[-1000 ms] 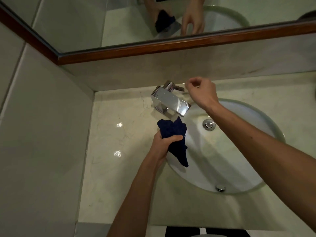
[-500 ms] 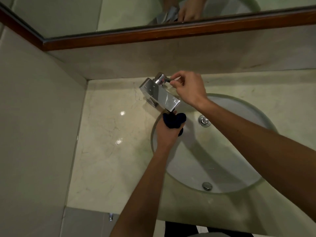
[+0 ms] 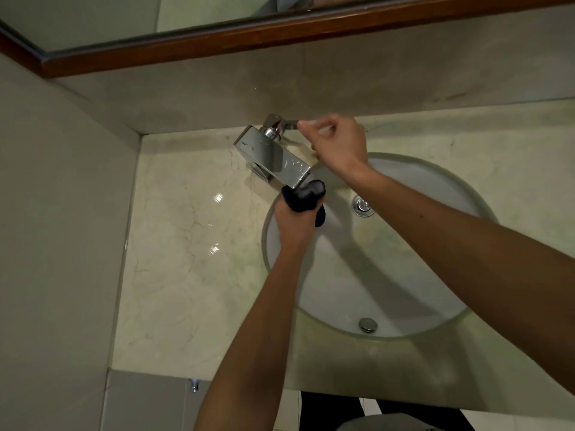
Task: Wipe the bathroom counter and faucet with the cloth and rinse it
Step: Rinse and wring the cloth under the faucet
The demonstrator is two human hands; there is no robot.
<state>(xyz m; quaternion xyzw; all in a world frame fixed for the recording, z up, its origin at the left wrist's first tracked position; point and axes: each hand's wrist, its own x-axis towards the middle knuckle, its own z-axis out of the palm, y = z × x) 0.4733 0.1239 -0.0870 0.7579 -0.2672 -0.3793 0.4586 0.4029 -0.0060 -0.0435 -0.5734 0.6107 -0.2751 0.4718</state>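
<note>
A chrome faucet (image 3: 273, 160) with a flat rectangular spout stands at the back of the marble counter (image 3: 193, 244), reaching over the white oval basin (image 3: 389, 284). My left hand (image 3: 294, 223) grips a bunched dark blue cloth (image 3: 306, 197) directly under the spout's tip, above the basin's left edge. My right hand (image 3: 337, 144) pinches the thin lever handle (image 3: 287, 124) on top of the faucet, fingers curled round its end. No running water is visible.
A tiled wall (image 3: 56, 244) closes the counter on the left. A wood-framed mirror (image 3: 217, 35) hangs above the backsplash. The basin holds an overflow fitting (image 3: 362, 206) and a drain plug (image 3: 367, 324). A small metal valve (image 3: 194, 384) shows below the counter's front edge.
My left hand lifted the cloth from the basin's edge up under the spout. My right hand went from hovering near the faucet to pinching its lever.
</note>
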